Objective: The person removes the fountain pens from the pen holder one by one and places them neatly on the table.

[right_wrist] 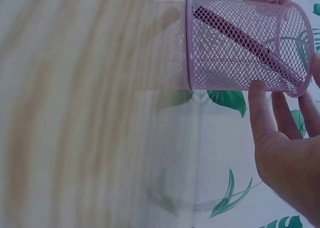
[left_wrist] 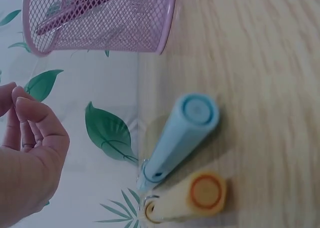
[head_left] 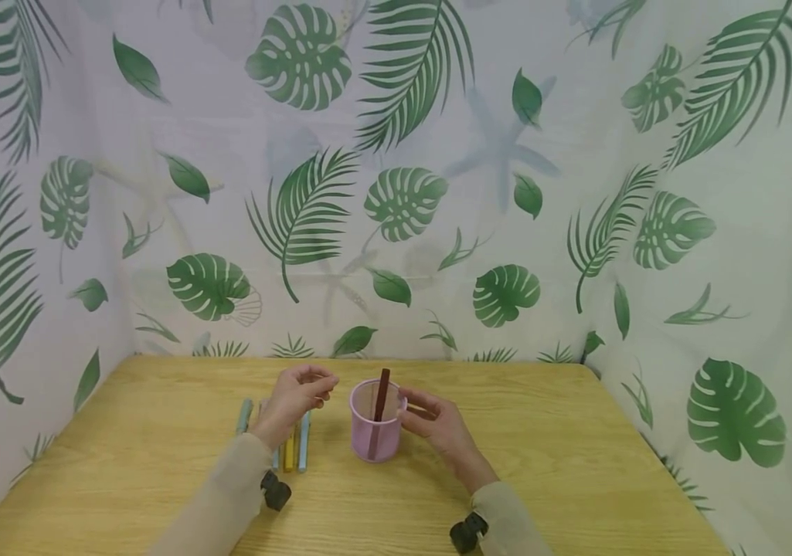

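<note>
A pink mesh pen cup stands upright on the table, with one dark red pen leaning in it and sticking out above the rim. My right hand holds the cup at its right side near the rim; in the right wrist view its fingers touch the mesh. To the left of the cup, my left hand hovers with loosely curled fingers and nothing visible in them. Below it lie several pens, among them a yellow pen, a light blue pen and a green pen, partly hidden by the left forearm.
The wooden table ends at a back wall covered with leaf-patterned cloth, which also hangs on both sides. A small black device is strapped to the left wrist, another to the right wrist.
</note>
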Action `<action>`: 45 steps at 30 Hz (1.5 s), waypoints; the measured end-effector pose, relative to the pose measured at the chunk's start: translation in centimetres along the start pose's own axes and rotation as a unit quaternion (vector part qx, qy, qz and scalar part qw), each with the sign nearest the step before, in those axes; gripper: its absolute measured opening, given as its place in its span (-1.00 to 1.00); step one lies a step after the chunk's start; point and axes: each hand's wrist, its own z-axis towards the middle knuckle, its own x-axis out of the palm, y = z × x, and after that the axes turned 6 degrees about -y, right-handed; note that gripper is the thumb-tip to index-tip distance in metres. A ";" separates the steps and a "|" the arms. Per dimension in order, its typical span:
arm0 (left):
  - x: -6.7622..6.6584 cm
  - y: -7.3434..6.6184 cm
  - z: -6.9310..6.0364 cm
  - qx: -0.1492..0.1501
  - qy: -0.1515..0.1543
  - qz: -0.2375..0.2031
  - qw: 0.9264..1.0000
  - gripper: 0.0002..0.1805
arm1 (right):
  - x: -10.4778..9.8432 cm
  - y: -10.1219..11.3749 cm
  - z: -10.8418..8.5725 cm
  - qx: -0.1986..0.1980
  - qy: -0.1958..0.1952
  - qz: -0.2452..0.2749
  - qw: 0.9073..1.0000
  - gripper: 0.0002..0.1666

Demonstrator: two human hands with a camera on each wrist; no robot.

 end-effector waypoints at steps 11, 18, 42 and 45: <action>2.2 0.3 0.1 0.031 -0.012 -0.007 0.999 -0.72 | 0.1 0.1 -0.2 -0.002 0.010 0.005 1.000 -0.42; 3.0 -0.3 0.1 0.050 -0.012 -0.009 0.999 -0.73 | 0.1 0.1 -0.1 0.002 0.005 0.010 1.000 -0.42; 5.6 -1.3 0.6 0.125 0.033 0.082 0.988 -0.76 | -0.1 0.1 0.1 -0.001 0.003 -0.010 1.000 -0.43; 5.8 -1.3 0.7 0.124 0.036 0.101 0.987 -0.76 | -0.1 0.1 0.0 0.000 0.004 -0.009 1.000 -0.43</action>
